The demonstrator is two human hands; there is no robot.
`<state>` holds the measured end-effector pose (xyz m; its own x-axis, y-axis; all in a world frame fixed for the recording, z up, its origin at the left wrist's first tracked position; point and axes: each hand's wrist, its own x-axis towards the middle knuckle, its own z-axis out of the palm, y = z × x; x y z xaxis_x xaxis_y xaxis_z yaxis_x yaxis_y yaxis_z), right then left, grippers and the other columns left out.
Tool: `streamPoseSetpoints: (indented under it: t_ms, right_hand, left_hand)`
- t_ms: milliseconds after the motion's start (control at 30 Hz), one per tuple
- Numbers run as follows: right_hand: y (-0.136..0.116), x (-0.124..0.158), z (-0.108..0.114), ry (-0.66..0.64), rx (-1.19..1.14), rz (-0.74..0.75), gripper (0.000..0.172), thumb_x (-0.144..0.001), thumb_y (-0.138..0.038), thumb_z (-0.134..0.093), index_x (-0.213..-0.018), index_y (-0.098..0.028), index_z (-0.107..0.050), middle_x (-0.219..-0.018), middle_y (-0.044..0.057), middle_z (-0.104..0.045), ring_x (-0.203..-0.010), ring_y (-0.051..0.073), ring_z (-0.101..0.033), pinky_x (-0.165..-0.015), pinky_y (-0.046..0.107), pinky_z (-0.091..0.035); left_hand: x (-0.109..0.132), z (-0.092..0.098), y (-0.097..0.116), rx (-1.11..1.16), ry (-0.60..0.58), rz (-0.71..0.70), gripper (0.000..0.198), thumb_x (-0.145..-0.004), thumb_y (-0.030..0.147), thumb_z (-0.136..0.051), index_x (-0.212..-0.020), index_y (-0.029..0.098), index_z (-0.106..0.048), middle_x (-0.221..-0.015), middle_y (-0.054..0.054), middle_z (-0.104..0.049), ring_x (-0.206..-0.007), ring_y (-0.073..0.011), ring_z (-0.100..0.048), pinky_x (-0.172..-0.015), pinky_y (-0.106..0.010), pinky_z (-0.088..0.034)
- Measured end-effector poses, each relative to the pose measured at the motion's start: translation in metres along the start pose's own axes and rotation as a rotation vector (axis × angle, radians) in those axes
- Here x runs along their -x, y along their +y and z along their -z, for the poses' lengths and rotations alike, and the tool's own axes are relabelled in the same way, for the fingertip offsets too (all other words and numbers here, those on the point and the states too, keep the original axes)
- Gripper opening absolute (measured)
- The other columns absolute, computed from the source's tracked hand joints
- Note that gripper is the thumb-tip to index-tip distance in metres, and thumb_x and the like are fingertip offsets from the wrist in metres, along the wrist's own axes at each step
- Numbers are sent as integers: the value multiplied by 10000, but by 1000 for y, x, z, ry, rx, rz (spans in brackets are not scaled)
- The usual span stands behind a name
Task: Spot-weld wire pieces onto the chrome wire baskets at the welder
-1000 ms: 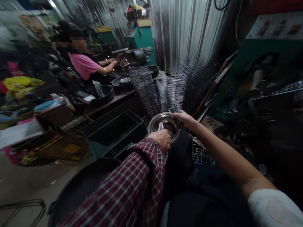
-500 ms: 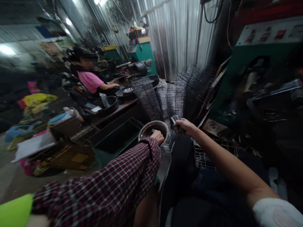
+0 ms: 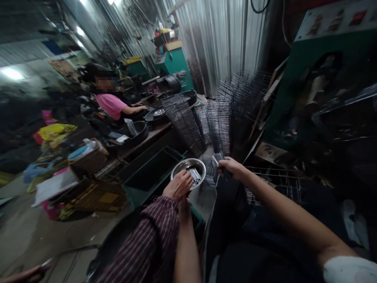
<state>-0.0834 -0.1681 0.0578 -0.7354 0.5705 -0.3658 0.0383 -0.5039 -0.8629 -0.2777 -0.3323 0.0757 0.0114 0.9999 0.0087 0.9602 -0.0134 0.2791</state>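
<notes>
A round steel bowl [image 3: 179, 167] holds a heap of short metal rods [image 3: 195, 177]. My left hand [image 3: 179, 185] rests over the bowl's near rim. Its fingers curl down onto the rods, and the plaid sleeve [image 3: 147, 239] has slid back along my forearm. Just right of the bowl, my right hand [image 3: 231, 168] is closed round a bundle of thin metal rods [image 3: 217, 158], whose ends stick up to the left. Upright stacks of wire grids [image 3: 219, 120] stand directly behind both hands.
A green crate [image 3: 153, 173] sits left of the bowl, and a flat wire rack [image 3: 277, 181] lies to the right. A person in a pink shirt [image 3: 112, 105] works at a bench with black pans [image 3: 138, 131]. A green machine [image 3: 318, 67] stands at the right.
My left hand drew back to the bowl's near rim, and its sleeve slid down the forearm. The right hand stayed shut on its bundle beside the bowl. The view shifted slightly.
</notes>
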Motion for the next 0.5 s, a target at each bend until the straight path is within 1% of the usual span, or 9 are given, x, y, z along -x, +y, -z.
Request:
streamPoseSetpoints:
  t_ms: [67,100,167,200,300,367,433,467,500]
  right_hand:
    - [5,-1,-2,4,3,-15,147,-614,-153,-585,-607,-197,-445,-462,-27,-488,-399,103,-450,-384,194,-409]
    - [7,0,-3,4,7,-22,143,-612,-156,-581,-602,-197,-445,-462,-27,-486,-399,101,-444,-383,194,-403]
    - [9,0,-6,7,20,-36,128,-606,-161,-577,-598,-192,-453,-471,-24,-488,-404,97,-434,-385,190,-389]
    - [10,1,-7,10,28,-42,119,-603,-163,-579,-602,-188,-462,-478,-24,-489,-409,94,-432,-390,187,-385]
    - [9,5,-10,37,62,-52,100,-628,-171,-596,-626,-177,-496,-497,-29,-476,-425,92,-429,-415,190,-375]
    - [8,7,-18,78,88,-49,71,-680,-178,-598,-654,-172,-533,-545,4,-516,-464,114,-477,-458,218,-401]
    - [9,9,-36,149,107,-35,27,-741,-181,-589,-718,-171,-594,-682,89,-614,-625,187,-600,-566,284,-468]
    - [10,9,-50,236,139,-2,52,-771,-179,-577,-767,-174,-628,-783,137,-653,-765,238,-643,-651,336,-497]
    - [11,9,-66,345,196,52,101,-795,-176,-561,-824,-177,-658,-885,177,-671,-916,287,-646,-748,400,-505]
  left_hand:
    - [29,11,21,-137,-64,-106,220,-901,144,-468,-737,195,-606,-875,-87,-642,-985,-256,-577,-1036,-470,-412]
    - [40,16,34,-283,-99,-190,221,-917,134,-442,-801,183,-624,-924,-87,-654,-1015,-253,-577,-1061,-482,-401]
    - [53,22,59,-517,-128,-344,193,-937,157,-454,-956,164,-646,-1061,-91,-665,-1083,-246,-578,-1095,-488,-394]
    - [53,23,70,-592,-127,-404,195,-944,175,-466,-1024,162,-644,-1132,-92,-659,-1120,-242,-578,-1112,-485,-392]
    - [35,23,91,-570,-78,-462,265,-952,189,-469,-1172,157,-612,-1297,-97,-621,-1254,-225,-542,-1179,-461,-356]
    - [13,22,95,-399,-29,-414,324,-951,167,-451,-1251,157,-574,-1370,-96,-591,-1342,-213,-486,-1206,-449,-336]
    - [-9,19,95,-198,33,-340,407,-944,132,-425,-1338,178,-514,-1442,-87,-547,-1394,-209,-442,-1199,-447,-357]
    - [-20,17,94,-116,63,-306,454,-938,98,-390,-1374,187,-480,-1462,-88,-531,-1395,-204,-446,-1182,-444,-384]
    - [-29,15,91,-50,89,-280,504,-931,60,-342,-1405,196,-445,-1469,-92,-527,-1380,-196,-468,-1155,-438,-418]
